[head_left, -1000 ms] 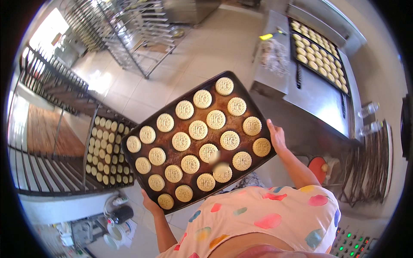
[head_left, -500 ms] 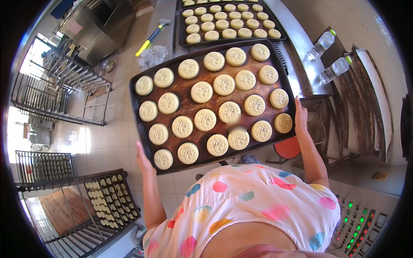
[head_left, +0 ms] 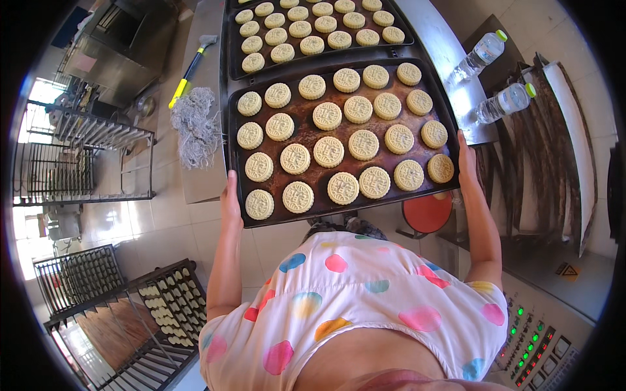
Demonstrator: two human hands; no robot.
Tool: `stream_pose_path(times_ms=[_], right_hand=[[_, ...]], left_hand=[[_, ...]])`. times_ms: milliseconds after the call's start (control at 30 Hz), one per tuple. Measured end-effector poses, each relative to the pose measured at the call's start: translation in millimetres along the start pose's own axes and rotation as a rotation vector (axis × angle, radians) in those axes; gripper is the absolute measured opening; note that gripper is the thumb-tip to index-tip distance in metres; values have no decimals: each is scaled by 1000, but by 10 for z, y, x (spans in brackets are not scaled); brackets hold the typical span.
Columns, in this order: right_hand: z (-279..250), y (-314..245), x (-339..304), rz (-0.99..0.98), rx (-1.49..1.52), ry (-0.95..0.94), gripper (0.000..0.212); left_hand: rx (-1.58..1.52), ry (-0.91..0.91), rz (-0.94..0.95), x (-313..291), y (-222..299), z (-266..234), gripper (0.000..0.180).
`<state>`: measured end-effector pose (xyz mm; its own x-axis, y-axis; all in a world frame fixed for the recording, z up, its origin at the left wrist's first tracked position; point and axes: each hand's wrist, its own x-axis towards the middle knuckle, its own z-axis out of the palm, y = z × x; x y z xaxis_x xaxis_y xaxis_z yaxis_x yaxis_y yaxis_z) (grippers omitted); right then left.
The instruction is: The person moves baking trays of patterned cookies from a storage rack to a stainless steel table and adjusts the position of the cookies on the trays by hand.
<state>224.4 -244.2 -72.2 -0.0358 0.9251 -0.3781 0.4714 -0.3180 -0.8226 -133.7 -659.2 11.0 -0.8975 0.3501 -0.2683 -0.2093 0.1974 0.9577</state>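
Hands clasp a dark baking tray by its short sides: the left hand [head_left: 231, 201] and the right hand [head_left: 467, 163] each press a thumb along the rim near the close corners, other fingers hidden. The baking tray [head_left: 303, 128] carries four rows of six stamped round pastries [head_left: 328, 151], every one pressed and set out; their paleness suggests they are unbaked.

It reaches over the metal surface [head_left: 435, 32], its near edge jutting out above the floor; whether the surface bears any weight, I cannot tell. Just beyond its far edge, a second tray [head_left: 352, 52] of pastries already lies there, let go, while the held one is not yet released.

Farther out, a slatted rack [head_left: 120, 290] at lower left contains more pastries, so plenty seem left off the surface.
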Motion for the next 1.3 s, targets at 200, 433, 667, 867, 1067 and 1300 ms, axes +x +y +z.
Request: stream_pose_path(times_ms=[200,433,667,867,1067,1300], right_hand=[[51,-130,-151,-81,109,-1,74],[80,30,37,-97,-4,71,72],[168,-67,-76,-206,145,17,66],[245,86,4,-221,182,68,56],[452,-27,-83,-604,227,-11,40],[1063,-407,-1659,-1183,-473,-259,40]], left_hand=[[80,-82,-151,252,-345,-174,77],[114,-67,-108,457,-458,-140,87],[-64,-42,-35,397,-495,-93,55],[-175,-83,-60,280,-333,-20,55],[37,-47,61,326,-518,-81,68],[199,-17,76,-45,-647,-98,69]])
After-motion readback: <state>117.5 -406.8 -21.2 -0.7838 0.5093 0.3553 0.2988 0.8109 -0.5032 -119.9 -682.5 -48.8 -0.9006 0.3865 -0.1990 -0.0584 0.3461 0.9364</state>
